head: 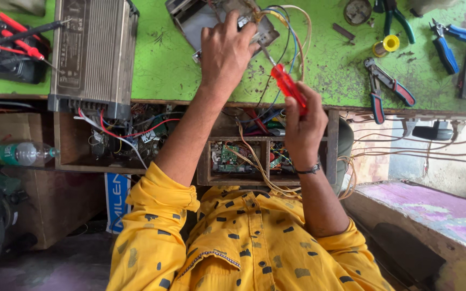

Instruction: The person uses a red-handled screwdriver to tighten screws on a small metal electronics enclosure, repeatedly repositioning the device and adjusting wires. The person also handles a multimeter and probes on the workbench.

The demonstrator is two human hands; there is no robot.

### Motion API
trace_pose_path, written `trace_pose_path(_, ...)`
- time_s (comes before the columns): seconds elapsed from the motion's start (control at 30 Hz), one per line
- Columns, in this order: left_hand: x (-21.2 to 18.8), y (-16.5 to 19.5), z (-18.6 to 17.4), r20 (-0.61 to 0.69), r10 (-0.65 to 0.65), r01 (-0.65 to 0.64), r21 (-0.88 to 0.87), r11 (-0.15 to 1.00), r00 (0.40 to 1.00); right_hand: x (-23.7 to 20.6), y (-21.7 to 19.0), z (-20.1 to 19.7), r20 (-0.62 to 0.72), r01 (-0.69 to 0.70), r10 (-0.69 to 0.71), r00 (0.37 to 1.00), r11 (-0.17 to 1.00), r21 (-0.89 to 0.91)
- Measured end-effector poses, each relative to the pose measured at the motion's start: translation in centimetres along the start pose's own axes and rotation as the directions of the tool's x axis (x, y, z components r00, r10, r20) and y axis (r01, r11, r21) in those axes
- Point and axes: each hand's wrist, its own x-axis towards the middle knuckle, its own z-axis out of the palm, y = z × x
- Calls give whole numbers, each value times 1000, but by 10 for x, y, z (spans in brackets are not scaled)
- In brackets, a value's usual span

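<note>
At a scuffed green desk (pixel 163 64) strewn with pliers (pixel 386 86) and a ribbed metal box (pixel 94 51), the left hand (pixel 225 54) presses a wired device (pixel 211 16) — fingers closed on it — while the right hand (pixel 303 126) grips a red screwdriver (pixel 288 85) beside it, above open wooden drawers (pixel 268 156).

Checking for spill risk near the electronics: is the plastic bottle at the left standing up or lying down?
Lying down. The plastic bottle rests on its side on the wooden ledge, green-labelled end left, narrow end pointing right toward the open drawer.
</note>
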Motion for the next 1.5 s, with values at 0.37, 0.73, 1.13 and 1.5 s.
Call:
trace_pose_path(0.37, 1, 4, -14, 6, -25, 26, -67, 997, 1000, -18, 14, -31, -111, -32, 56, 992, 978, 208)
trace_pose_path(0.73, -4, -4, 5, -43, 26, -27, -28, 999, 999, -16, -4, -32, 28, 177, -175, 984, 983, -54)
trace_pose_path(1.13, -3, -4, -2, -30, 9, -10, -36, 999, 999, -14, -6, -25, -22, 151, -151, 988, 988, -18)
trace_pose_path(1.5, 2, -5, -3, -25, -2, 1, -28, 1000, 1000, -10, -16, -23, 108, -71, 77, 991, 996, -56)
